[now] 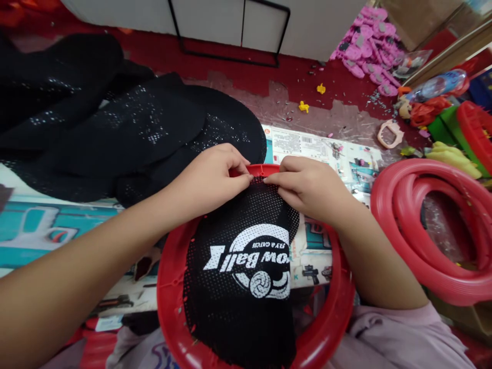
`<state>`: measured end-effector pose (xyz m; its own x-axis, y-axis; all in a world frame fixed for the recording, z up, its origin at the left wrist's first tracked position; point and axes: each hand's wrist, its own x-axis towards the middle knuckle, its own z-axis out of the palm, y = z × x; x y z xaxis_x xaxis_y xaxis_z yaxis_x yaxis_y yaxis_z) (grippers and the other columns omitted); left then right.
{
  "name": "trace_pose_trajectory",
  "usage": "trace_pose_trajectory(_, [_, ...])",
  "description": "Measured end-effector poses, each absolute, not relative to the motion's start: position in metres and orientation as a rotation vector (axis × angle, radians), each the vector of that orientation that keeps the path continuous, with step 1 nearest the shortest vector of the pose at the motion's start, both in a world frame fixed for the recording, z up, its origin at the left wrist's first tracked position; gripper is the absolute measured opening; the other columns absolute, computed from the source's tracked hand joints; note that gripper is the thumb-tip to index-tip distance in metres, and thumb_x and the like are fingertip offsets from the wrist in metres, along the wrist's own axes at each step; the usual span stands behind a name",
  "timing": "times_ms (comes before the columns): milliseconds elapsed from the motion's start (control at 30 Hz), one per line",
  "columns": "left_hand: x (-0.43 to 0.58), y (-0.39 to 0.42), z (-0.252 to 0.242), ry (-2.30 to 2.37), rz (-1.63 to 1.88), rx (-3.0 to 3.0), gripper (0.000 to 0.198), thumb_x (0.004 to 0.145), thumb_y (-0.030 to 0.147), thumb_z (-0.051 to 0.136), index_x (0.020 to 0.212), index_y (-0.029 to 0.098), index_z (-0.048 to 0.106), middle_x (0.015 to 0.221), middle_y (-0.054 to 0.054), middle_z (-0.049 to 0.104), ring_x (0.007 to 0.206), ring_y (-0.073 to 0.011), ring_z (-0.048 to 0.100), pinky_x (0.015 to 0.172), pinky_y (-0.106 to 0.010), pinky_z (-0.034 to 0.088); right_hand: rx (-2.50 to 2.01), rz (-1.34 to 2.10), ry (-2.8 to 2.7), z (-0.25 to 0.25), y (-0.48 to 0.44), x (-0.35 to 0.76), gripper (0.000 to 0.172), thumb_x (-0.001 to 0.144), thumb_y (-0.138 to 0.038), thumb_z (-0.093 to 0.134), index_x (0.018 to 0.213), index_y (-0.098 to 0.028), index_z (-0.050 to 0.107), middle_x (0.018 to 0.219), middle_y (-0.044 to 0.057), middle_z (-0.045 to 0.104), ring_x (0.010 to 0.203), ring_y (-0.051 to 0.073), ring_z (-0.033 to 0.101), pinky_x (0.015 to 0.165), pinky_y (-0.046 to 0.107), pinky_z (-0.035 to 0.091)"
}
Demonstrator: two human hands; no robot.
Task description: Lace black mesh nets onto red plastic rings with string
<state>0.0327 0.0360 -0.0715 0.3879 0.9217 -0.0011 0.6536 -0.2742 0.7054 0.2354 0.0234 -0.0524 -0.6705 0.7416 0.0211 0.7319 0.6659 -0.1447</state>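
Observation:
A red plastic ring (172, 297) rests on my lap and against the work surface's edge. Over its left part lies a black mesh net (238, 318) with a white printed logo, its right side folded so the ring's opening shows there. Along the net's far edge, at the ring's far rim, my left hand (217, 174) pinches the mesh between thumb and fingers. Just to its right, my right hand (303, 184) pinches the same edge, its fingers bent. Small pegs stand up along the ring's left side, with the mesh edge beside them. The fingertips partly hide the far rim.
Black mesh discs (154, 123) are heaped at the left. Pink-red rings (384, 205) lie stacked at the right. Behind are pink plastic parts (369, 46), small yellow pieces (303, 106) and a black wire frame (230, 57). Printed cardboard (92, 230) covers the work surface.

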Motion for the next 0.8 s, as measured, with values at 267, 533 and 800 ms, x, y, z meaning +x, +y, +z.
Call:
trace_pose_trajectory(267, [0.037,0.036,-0.070,1.395,0.533,2.047,0.015,0.069,0.018,0.056,0.064,0.016,0.070,0.086,-0.002,0.063,0.086,-0.0175,0.060,0.085,-0.030,0.047,-1.397,0.063,-2.915,-0.040,0.014,0.230,0.031,0.090,-0.020,0.044,0.108,-0.024,0.070,0.088,0.007,0.064,0.074,0.019,0.055,0.059,0.028,0.032])
trace_pose_trajectory(533, [0.033,0.025,-0.062,1.402,0.454,2.249,0.020,0.077,0.019,0.050,0.070,0.013,0.067,0.094,-0.008,0.061,0.092,-0.0214,0.059,0.088,-0.036,0.048,-1.306,0.499,-2.943,-0.034,0.005,0.236,0.041,0.085,-0.013,0.050,0.125,-0.022,0.056,0.107,0.006,0.067,0.085,0.020,0.062,0.069,0.029,0.042])
trace_pose_trajectory(800, [0.008,0.027,-0.048,1.651,0.216,2.344,0.018,0.076,0.022,0.049,0.065,0.015,0.061,0.081,-0.007,0.059,0.077,-0.0233,0.061,0.076,-0.038,0.050,-1.227,0.751,-2.866,-0.036,0.008,0.233,0.021,0.084,-0.010,0.050,0.095,-0.017,0.067,0.091,0.004,0.070,0.084,0.018,0.062,0.073,0.029,0.044])
